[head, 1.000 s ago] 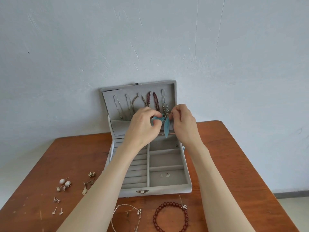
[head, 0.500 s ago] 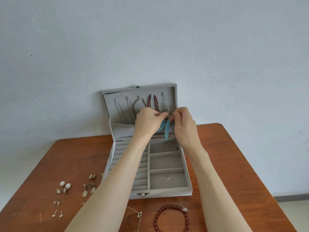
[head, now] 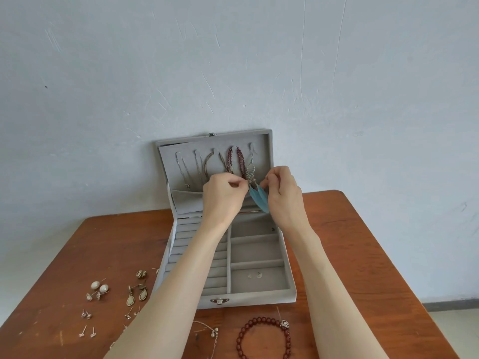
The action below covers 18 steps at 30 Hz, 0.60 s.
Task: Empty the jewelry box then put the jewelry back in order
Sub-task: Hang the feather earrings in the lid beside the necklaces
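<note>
Change: both hands had lifted slightly toward twelve o'clock against the lid since a second before, and the feathers, then splayed apart, now hung together.
Wall: pale blue plaster, scuffed, rose behind the box.
Table (head: 350, 255): reddish wood, worn, with a strip of floor showing at four o'clock.
Jewelry box (head: 259, 297): grey velvet, open, lid propped against the wall; its tray held only tiny bits in the near right compartment.
Left hand (head: 223, 196): fingers curled, tips pinching at the earring's beaded stem.
Right hand (head: 283, 193): thumb and forefinger pressed together on the same stem from three o'clock.
Feather earring (head: 259, 199): it hung from the rightmost lid hook, long axis running twelve to six, blue feathers dangling below and between the fingertips. Both hands seemed equally near; the hook lay at twelve o'clock from them.
Lid chains (head: 207, 167): silver necklaces and a purple beaded strand (head: 236, 161) still hung to nine o'clock.
Red bracelet (head: 263, 338): on the table at six o'clock.
Earrings (head: 99, 287): pearl studs and others scattered at eight o'clock.
</note>
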{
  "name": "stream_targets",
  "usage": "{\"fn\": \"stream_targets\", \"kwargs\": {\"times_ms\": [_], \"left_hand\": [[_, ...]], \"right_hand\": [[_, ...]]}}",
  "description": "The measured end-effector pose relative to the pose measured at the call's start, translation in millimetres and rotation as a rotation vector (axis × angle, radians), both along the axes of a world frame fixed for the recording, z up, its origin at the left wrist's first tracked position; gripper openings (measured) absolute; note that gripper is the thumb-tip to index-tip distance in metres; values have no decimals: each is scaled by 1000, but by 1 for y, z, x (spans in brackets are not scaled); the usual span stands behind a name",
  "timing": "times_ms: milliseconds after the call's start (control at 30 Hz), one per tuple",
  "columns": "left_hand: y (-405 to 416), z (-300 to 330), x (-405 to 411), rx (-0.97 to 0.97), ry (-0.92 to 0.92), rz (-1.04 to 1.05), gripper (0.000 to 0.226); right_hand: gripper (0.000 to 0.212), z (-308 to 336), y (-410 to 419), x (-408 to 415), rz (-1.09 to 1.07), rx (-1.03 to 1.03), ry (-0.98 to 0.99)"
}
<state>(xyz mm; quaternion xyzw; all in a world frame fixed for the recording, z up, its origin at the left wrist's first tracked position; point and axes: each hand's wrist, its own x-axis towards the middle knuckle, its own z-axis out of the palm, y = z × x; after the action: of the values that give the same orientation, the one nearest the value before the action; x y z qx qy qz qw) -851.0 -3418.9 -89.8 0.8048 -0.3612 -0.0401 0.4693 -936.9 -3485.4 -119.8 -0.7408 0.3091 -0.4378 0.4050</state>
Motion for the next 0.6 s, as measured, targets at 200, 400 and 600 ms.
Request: {"fn": "stream_targets", "kwargs": {"times_ms": [200,400,600], "left_hand": [[5,-6,-2,-109,124,-14,8],[4,3,1,-165,497,-59,7],[3,11,8,-247,727,-44,9]], "right_hand": [[17,-1,0,0,5,-12,7],[15,0,1,-1,0,-9,4],[15,0,0,0,5,4,10]]}}
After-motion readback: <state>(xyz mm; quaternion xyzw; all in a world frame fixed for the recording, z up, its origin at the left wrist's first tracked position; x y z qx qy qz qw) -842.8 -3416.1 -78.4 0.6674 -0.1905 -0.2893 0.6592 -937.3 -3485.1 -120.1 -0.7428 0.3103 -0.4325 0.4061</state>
